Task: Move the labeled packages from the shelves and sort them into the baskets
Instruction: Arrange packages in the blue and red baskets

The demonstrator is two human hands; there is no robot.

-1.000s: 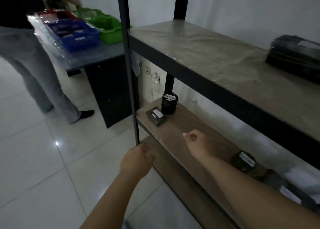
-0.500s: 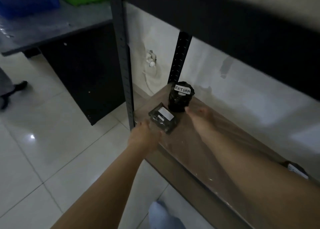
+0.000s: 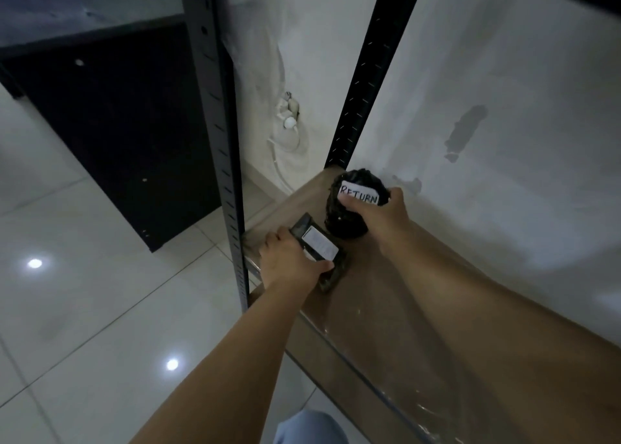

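Two black wrapped packages rest at the left end of the low brown shelf. The flat package carries a white printed label; my left hand is closed over its near edge, thumb on the label. Behind it stands a round package with a white label reading "RETURN". My right hand wraps its right side, thumb across the label. Both packages still touch the shelf. No basket shows in full.
The shelf's black front post rises just left of my left hand, and the rear post behind the round package. A dark table stands at the left on white floor tiles. A white wall backs the shelf.
My view has dropped closer to the low shelf. Both hands have reached forward and closed, the left on the flat package, the right on the round one.
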